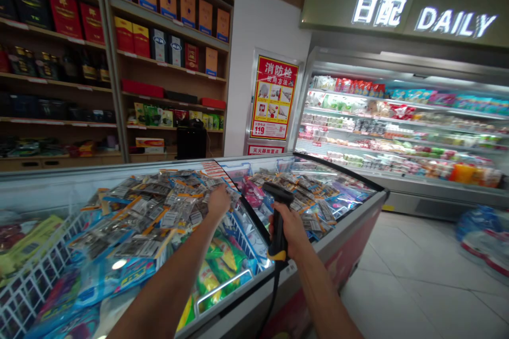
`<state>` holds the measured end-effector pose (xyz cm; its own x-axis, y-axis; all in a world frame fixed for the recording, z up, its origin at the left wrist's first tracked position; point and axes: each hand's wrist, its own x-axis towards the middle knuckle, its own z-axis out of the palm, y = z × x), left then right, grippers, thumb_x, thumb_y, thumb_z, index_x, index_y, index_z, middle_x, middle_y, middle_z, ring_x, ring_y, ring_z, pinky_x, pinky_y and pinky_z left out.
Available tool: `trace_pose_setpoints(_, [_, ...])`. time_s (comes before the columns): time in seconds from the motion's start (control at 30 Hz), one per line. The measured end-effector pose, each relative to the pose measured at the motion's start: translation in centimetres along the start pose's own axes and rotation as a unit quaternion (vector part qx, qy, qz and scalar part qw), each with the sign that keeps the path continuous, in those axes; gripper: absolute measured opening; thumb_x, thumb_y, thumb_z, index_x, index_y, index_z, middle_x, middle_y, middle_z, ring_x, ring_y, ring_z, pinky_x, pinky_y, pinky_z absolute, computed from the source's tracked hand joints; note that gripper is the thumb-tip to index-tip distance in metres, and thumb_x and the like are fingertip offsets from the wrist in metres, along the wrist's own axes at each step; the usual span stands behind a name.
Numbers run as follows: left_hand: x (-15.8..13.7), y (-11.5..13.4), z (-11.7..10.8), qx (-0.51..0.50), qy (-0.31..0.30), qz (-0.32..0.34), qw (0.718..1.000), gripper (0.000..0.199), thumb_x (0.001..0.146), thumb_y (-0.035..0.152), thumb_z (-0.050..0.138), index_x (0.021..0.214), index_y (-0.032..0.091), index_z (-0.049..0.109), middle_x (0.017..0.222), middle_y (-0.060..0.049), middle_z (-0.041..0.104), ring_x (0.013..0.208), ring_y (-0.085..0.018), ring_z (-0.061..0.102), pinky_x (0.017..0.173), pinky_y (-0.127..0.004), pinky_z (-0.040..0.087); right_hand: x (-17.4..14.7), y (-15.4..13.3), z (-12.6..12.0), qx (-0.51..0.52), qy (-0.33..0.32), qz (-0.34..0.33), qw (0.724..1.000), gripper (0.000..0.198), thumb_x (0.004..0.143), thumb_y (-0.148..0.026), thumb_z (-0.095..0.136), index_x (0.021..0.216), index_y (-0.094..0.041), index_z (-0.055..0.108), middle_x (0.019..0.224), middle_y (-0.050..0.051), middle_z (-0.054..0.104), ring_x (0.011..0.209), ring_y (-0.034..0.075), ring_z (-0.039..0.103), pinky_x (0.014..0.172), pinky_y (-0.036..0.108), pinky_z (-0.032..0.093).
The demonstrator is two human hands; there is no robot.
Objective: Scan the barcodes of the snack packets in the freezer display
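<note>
My right hand [293, 230] is wrapped round the grip of a black barcode scanner [279, 222] with a yellow-trimmed base. Its head points away from me and its cable hangs down along the freezer's front. My left hand [219, 201] is closed at the edge of a pile of flat packets [159, 212], seemingly on one small packet [234, 195]; its fingertips are mostly hidden. The packets have printed barcode labels and orange or blue edges. They lie spread over the chest freezer [248, 270]. Another group of similar packets [318, 212] lies beyond the scanner.
White wire baskets [35, 270] inside the freezer hold bagged goods, including green and yellow bags [214, 270]. A dark lid frame [254, 222] crosses the freezer. Shelves of boxes [170, 63] stand behind, a refrigerated display [397, 132] at right, with a blurred plastic-wrapped bundle [483, 238] on the floor.
</note>
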<state>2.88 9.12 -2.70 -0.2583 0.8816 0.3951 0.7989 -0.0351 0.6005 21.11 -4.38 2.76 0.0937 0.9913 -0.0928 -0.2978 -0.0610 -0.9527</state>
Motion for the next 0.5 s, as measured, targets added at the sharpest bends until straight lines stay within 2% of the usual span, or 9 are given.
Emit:
trace_pose_setpoints(0.1, [-0.6, 0.0, -0.7, 0.108, 0.012, 0.035, 0.993, 0.042, 0.074, 0.006, 0.035, 0.109, 0.015, 0.056, 0.109, -0.013, 0.059, 0.105, -0.024, 0.052, 0.084, -0.033, 0.040, 0.7, -0.1, -1.8, 0.009, 0.024, 0.000, 1.000, 0.024, 0.064, -0.040, 0.056, 0.068, -0.017, 0.052, 0.042, -0.005, 0.051, 0.031, 0.009, 0.044, 0.029, 0.020, 0.034])
trace_pose_setpoints(0.23, [-1.8, 1.4, 0.2, 0.173, 0.040, 0.095, 0.980, 0.039, 0.078, 0.013, 0.036, 0.111, 0.020, 0.055, 0.122, -0.012, 0.051, 0.111, -0.027, 0.046, 0.090, -0.041, 0.035, 1.5, -0.6, -4.7, 0.019, 0.064, -0.012, 0.998, 0.020, 0.066, -0.036, 0.055, 0.065, -0.017, 0.051, 0.042, -0.004, 0.051, 0.032, 0.009, 0.044, 0.030, 0.021, 0.034])
trace_pose_setpoints(0.33, [-2.4, 1.9, 1.7, 0.178, -0.009, 0.159, 0.971, 0.036, 0.079, 0.020, 0.038, 0.111, 0.021, 0.055, 0.127, -0.013, 0.047, 0.117, -0.029, 0.039, 0.096, -0.048, 0.025, 1.9, -0.9, -7.1, 0.025, 0.100, -0.027, 0.994, 0.019, 0.067, -0.035, 0.056, 0.063, -0.017, 0.051, 0.041, -0.004, 0.050, 0.032, 0.009, 0.044, 0.030, 0.021, 0.034])
trace_pose_setpoints(0.43, [-2.4, 0.9, 2.5, 0.208, -0.060, 0.159, 0.963, 0.031, 0.081, 0.025, 0.037, 0.101, 0.020, 0.060, 0.121, -0.013, 0.052, 0.119, -0.033, 0.036, 0.096, -0.057, 0.020, 2.2, -1.1, -9.1, 0.027, 0.133, -0.029, 0.990, 0.018, 0.067, -0.034, 0.056, 0.064, -0.017, 0.051, 0.041, -0.004, 0.050, 0.032, 0.010, 0.044, 0.031, 0.021, 0.034])
trace_pose_setpoints(0.5, [-1.9, -0.4, 2.3, 0.235, -0.070, 0.150, 0.958, 0.031, 0.081, 0.022, 0.035, 0.097, 0.019, 0.061, 0.120, -0.014, 0.053, 0.119, -0.033, 0.036, 0.095, -0.058, 0.019, 2.3, -1.0, -10.3, 0.032, 0.148, -0.028, 0.988, 0.018, 0.067, -0.034, 0.056, 0.063, -0.018, 0.050, 0.041, -0.004, 0.050, 0.033, 0.010, 0.045, 0.031, 0.022, 0.034])
